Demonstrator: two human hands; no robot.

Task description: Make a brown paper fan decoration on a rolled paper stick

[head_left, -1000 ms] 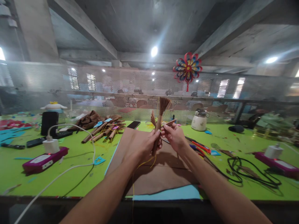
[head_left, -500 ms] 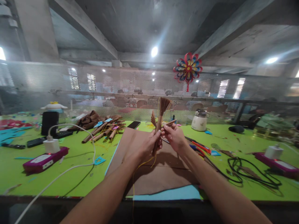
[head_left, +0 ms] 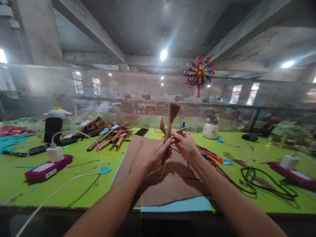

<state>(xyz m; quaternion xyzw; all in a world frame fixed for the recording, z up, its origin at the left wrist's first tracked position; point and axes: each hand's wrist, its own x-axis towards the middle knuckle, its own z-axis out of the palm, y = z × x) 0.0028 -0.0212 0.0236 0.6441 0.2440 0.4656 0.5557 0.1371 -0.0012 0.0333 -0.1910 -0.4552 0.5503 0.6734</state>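
Above the brown sheet on the table I hold up a rolled brown paper piece with pleated fans at its top and sides. My left hand is closed around its lower stem. My right hand pinches the small pleated fan on the right side, thumb and fingers together. A yellow string hangs from the stem down past the table's front edge. The fingers behind the stem are partly hidden.
Several brown paper rolls with yellow strings lie at the left. Purple power strips with chargers sit on both sides. Tools with red handles and a black cable are at the right. A white kettle-like pot stands behind.
Almost nothing differs. Both hands keep their grip, and the paper piece stays in about the same place, with only a very slight shift of the view.
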